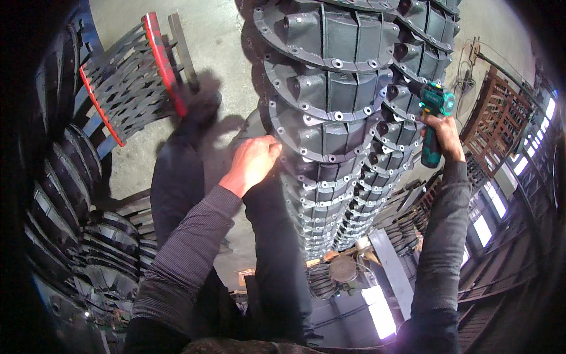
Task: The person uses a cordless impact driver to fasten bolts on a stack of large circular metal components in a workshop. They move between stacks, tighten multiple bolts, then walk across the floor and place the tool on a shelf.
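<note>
My right hand (445, 133) grips a teal and black cordless drill (437, 101), its nose pointing left at the dark ribbed metal housings (348, 88). Whether the drill's tip touches a flange I cannot tell. These housings stand in two long rows, with round flanges full of bolt holes. By the left edge of the nearer row is my left hand (253, 164), its fingers curled together next to a flange. Anything inside those fingers is hidden from view.
At the upper left lies a slatted dark metal frame with red edges (162, 65) on the concrete floor (221, 35). More dark curved castings (109, 242) are piled at the lower left. Brown wooden pallets (492, 118) lie at the right, near a cable (466, 74).
</note>
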Demonstrator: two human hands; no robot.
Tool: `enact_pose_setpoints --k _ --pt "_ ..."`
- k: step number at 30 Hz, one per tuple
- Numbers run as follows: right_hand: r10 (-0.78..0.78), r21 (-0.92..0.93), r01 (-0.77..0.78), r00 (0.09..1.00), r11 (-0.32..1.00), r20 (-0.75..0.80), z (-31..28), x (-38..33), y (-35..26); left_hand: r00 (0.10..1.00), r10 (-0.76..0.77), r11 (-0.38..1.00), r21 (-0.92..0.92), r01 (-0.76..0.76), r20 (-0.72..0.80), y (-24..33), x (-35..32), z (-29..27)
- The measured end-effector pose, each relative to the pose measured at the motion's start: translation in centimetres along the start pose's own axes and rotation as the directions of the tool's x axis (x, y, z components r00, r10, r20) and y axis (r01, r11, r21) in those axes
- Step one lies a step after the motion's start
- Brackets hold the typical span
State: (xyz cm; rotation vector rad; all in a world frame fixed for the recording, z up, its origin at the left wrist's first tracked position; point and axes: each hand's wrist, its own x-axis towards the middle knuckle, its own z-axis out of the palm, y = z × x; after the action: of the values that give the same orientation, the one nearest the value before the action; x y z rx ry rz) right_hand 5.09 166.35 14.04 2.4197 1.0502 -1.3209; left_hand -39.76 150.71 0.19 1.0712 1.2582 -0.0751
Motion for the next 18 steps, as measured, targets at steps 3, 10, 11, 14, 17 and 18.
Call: enact_pose_setpoints --k 3,10,11,14,17,18 --pt "0.067 0.142 -0.065 0.998 0.988 -0.009 2.1 -4.3 -1.4 0.999 -0.009 1.000 0.006 0.009 0.033 -0.5 -0.3 -0.2" --pt "-0.058 0.360 0.013 0.992 0.933 0.115 16.3 -9.0 -5.1 0.999 -0.019 0.998 0.054 0.017 0.043 -1.3 0.1 -0.4" --pt "-0.049 0.376 0.010 0.994 0.927 0.094 17.9 -8.9 -5.6 0.999 -0.009 0.999 0.034 0.007 0.044 -1.4 0.1 -0.3" --pt "-0.062 0.416 0.019 0.994 0.909 0.090 20.1 -9.3 -6.5 0.997 0.002 1.000 -0.011 -0.001 0.076 -1.6 -0.1 0.0" --pt "-0.013 0.350 -0.022 0.995 0.937 0.096 20.5 -9.3 -7.1 0.998 0.012 1.000 0.007 -0.013 0.069 -1.7 -0.2 -0.3" --pt "-0.014 0.348 -0.019 0.996 0.937 0.090 20.5 -9.3 -7.2 0.998 0.016 1.000 -0.006 -0.015 0.060 -1.7 -0.2 -0.4"
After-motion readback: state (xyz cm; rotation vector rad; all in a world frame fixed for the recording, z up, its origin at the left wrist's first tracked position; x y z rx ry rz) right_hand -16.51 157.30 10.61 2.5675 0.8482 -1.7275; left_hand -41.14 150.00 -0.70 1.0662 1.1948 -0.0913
